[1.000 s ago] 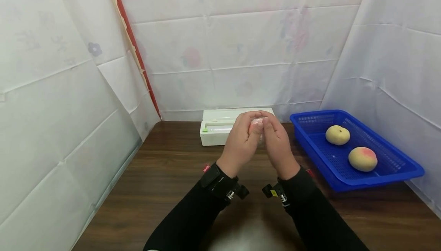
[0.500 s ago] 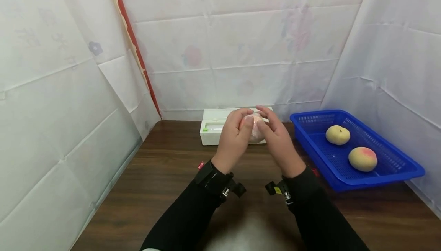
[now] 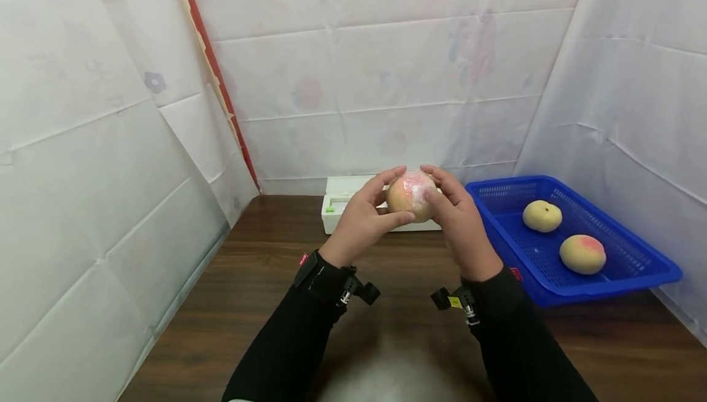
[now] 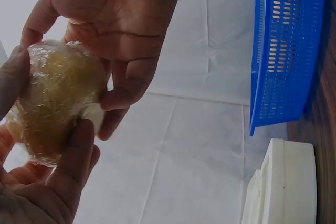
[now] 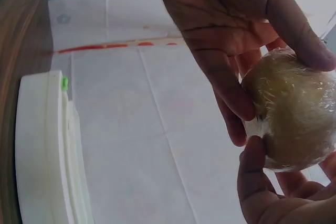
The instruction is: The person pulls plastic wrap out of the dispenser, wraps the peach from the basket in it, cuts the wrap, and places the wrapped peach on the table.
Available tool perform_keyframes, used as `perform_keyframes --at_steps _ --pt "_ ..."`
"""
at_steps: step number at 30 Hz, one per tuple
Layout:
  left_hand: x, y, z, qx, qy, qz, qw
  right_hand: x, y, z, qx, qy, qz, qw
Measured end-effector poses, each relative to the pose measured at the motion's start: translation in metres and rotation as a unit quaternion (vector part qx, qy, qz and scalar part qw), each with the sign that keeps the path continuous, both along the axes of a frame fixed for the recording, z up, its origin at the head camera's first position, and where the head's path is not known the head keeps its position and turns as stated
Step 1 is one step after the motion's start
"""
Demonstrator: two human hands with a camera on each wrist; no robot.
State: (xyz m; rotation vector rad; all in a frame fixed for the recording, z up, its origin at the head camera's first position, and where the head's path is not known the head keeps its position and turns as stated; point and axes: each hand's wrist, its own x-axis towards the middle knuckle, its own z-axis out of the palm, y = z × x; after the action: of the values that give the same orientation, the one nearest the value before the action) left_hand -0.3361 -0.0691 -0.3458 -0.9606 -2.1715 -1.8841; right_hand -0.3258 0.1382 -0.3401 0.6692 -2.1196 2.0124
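Observation:
A peach (image 3: 407,196) wrapped in clear plastic film is held up between both hands, in front of the white box. My left hand (image 3: 361,215) grips it from the left, thumb along its near lower side. From the right, my right hand (image 3: 458,224) holds it with the thumb on its near face. Crinkled, shiny film covers the peach (image 4: 58,98) in the left wrist view. Fingertips of both hands press on the wrapped peach (image 5: 294,108) in the right wrist view. The palms hide part of it.
Behind the hands stands an open white cling film box (image 3: 330,223) with a green slider (image 3: 330,209). A blue basket (image 3: 544,294) at the right holds two unwrapped peaches, one pale (image 3: 542,216) and one blushed (image 3: 582,255). White sheeting walls (image 3: 386,70) enclose the wooden table (image 3: 265,304).
The hands have moved apart from cupping the peach closely, so more of it shows. The peach has been turned, bringing its pink wrapped side toward the head camera. The basket has stayed put.

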Motion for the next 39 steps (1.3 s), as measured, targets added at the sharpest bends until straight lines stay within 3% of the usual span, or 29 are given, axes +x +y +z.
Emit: perform_keyframes --at_steps 4,9,14,20,26,35,39 --pt "0.000 0.002 -0.002 -0.007 -0.005 -0.002 1.0000 0.000 -0.002 -0.001 0.008 0.004 -0.006 1.000" --pt "0.000 0.004 -0.001 -0.038 0.032 0.031 0.9982 0.001 -0.003 -0.001 0.008 0.006 -0.014 1.000" --pt "0.001 0.002 0.001 -0.060 0.057 0.066 0.9943 -0.001 0.000 0.001 0.036 -0.004 0.011 0.999" --pt "-0.001 -0.004 0.001 -0.053 0.038 0.071 0.9953 -0.002 0.002 0.002 0.096 -0.006 0.016 0.995" --pt "-0.003 -0.009 -0.005 -0.055 0.012 0.061 0.9965 -0.001 0.001 -0.003 0.116 -0.029 0.013 0.993" --pt "-0.005 -0.027 -0.019 -0.087 -0.026 0.046 0.9948 -0.009 -0.009 -0.021 0.132 -0.064 0.028 0.989" --pt "-0.010 -0.031 -0.034 -0.114 -0.054 0.038 0.9913 -0.012 -0.011 -0.038 0.137 -0.093 0.029 0.986"
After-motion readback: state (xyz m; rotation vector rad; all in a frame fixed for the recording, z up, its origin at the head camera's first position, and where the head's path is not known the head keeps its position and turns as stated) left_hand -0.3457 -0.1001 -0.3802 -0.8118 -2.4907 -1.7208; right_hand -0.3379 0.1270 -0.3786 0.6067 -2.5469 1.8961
